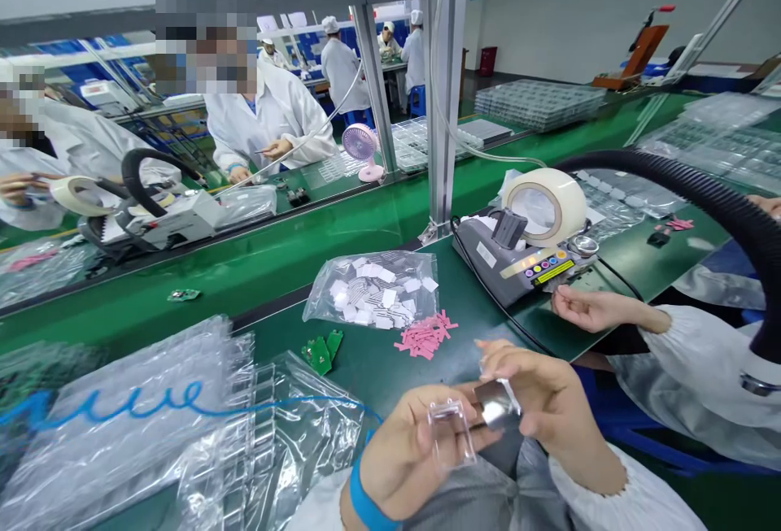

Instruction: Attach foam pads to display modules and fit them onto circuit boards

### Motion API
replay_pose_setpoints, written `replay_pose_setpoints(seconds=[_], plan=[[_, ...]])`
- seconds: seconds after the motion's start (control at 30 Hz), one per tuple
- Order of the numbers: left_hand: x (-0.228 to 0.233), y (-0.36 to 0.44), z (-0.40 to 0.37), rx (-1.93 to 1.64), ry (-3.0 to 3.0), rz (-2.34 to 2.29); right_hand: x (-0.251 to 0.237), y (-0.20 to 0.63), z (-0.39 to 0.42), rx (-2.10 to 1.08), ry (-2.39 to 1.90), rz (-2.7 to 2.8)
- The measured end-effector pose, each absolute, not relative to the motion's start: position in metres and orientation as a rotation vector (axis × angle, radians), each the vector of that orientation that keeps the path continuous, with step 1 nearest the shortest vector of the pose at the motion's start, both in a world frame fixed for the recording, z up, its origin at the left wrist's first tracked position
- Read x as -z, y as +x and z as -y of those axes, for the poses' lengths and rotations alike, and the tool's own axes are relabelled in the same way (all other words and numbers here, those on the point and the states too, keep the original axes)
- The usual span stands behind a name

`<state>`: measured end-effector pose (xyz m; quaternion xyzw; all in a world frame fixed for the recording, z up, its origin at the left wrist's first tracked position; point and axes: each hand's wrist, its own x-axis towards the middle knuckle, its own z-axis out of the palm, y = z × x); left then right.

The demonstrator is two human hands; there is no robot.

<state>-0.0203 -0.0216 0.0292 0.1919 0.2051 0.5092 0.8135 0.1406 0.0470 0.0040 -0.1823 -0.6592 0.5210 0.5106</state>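
Observation:
My left hand, with a blue wrist strap on it, is closed on a small clear plastic frame that stands tilted above my lap. Beside it, my right hand pinches a small shiny rectangular screen with a mirror-like face. The two pieces are close together but apart. Pink strips lie in a loose pile on the green bench just beyond my hands. Behind them sits a clear bag of white tabbed pieces. Small green circuit boards rest to the left.
Stacked clear trays and plastic film fill the bench's left side, crossed by a coiled blue cord. A tape dispenser stands at right, near a co-worker's hand. A black flexible hose arches over that side. A metal post rises ahead.

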Motion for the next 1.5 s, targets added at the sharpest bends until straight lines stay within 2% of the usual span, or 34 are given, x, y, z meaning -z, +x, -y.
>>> replay_pose_setpoints(seconds=[0.2, 0.47, 0.7, 0.87, 1.5], plan=[[-0.032, -0.009, 0.025, -1.108, 0.379, -0.304, 0.000, 0.126, -0.034, -1.347, -0.394, 1.401], [-0.037, -0.015, 0.031, -1.178, 0.431, -0.399, -0.006, 0.134, -0.027, -1.282, -0.460, 1.554], [-0.034, -0.019, 0.032, -1.208, 0.833, -0.558, -0.043, 0.144, -0.025, -0.872, -0.745, 1.850], [-0.044, -0.016, 0.031, -1.167, 0.966, -0.652, -0.047, 0.148, -0.024, -0.698, -0.804, 2.014], [-0.036, -0.018, 0.029, -1.059, 1.129, -0.712, -0.033, 0.149, -0.019, -0.561, -0.854, 1.983]])
